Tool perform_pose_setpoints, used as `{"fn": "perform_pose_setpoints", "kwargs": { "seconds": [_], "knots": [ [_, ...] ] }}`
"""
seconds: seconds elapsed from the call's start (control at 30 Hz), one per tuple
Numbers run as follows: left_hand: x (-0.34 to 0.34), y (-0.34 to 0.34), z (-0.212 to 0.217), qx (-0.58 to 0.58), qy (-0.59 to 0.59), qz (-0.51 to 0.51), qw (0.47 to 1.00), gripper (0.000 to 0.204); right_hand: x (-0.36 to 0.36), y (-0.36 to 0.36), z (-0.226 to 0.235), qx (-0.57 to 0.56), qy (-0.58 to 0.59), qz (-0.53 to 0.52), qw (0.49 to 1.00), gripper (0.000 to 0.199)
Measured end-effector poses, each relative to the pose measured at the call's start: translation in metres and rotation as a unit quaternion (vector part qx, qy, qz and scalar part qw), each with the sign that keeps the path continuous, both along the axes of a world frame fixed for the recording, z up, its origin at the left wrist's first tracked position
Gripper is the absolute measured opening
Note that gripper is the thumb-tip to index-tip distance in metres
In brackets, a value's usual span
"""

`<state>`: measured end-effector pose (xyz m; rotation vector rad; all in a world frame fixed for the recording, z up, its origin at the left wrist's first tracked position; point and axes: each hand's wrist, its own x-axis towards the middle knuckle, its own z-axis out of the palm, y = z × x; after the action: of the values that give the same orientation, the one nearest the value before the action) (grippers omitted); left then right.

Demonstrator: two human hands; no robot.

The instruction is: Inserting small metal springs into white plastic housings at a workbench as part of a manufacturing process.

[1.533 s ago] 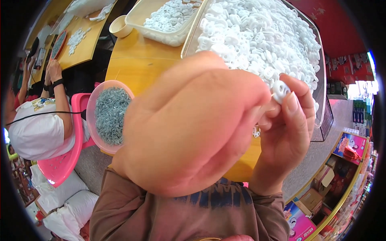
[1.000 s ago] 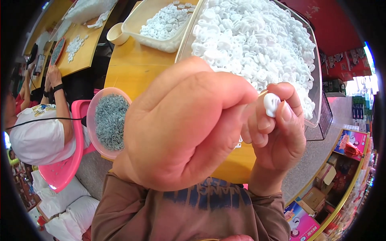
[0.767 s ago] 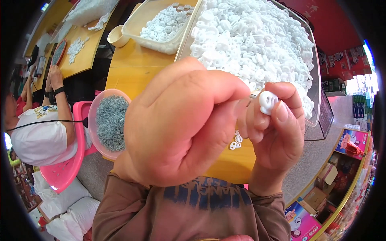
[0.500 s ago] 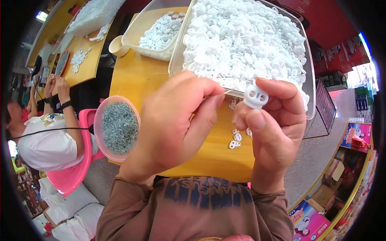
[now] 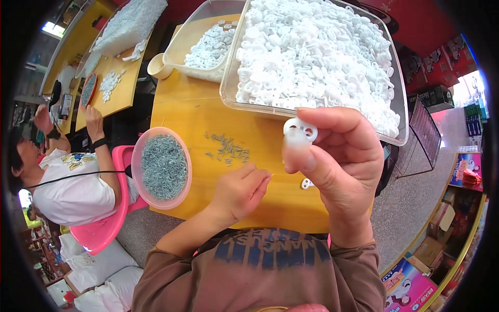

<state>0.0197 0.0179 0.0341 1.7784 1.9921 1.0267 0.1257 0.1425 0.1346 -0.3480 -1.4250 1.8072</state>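
Note:
In my raised right hand (image 5: 343, 156), thumb and fingers pinch a white plastic cord lock (image 5: 301, 130) with two round holes. The thumb partly covers it. My left hand (image 5: 241, 192) is low over the table, its fingers closed on a thin yellowish stick (image 5: 271, 176), of which only the tip shows. Just beyond the left hand lies a loose scatter of small metal springs (image 5: 226, 148). Below the right hand, a white two-hole piece (image 5: 306, 183) lies on the yellow table (image 5: 182, 112).
A big clear bin (image 5: 226, 96) heaped with white pieces stands at the far side. Beside it are a smaller tub (image 5: 174, 52) and a beige cup (image 5: 158, 67). A pink bowl (image 5: 136, 177) of springs is at left. A co-worker (image 5: 73, 177) sits left on a pink chair (image 5: 99, 229).
My left hand has come away from the right, down and toward me, uncovering the springs on the table. My right hand still holds the cord lock, now slightly further left and tilted.

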Motion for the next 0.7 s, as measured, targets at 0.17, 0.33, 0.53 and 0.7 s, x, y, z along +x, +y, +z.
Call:
{"fn": "perform_pose_setpoints", "kwargs": {
  "seconds": [0.17,0.33,0.53,0.7],
  "knots": [
    [0.002,-0.013,-0.025,0.003,0.050,-0.005,0.999,0.004,0.000,-0.003,0.000,-0.044,0.001,0.025,0.999,0.029],
    [0.002,-0.018,-0.026,0.041,0.075,-0.045,0.995,0.017,0.000,-0.007,0.001,-0.039,0.001,0.036,0.999,0.028],
    [-0.011,-0.021,0.006,0.056,0.003,0.039,0.998,0.023,0.001,-0.011,0.002,-0.026,0.011,0.044,0.999,0.028],
    [-0.022,-0.012,0.067,0.041,-0.164,0.032,0.985,0.023,0.004,-0.013,0.001,-0.014,-0.002,0.038,0.999,0.028]
  ]
}}
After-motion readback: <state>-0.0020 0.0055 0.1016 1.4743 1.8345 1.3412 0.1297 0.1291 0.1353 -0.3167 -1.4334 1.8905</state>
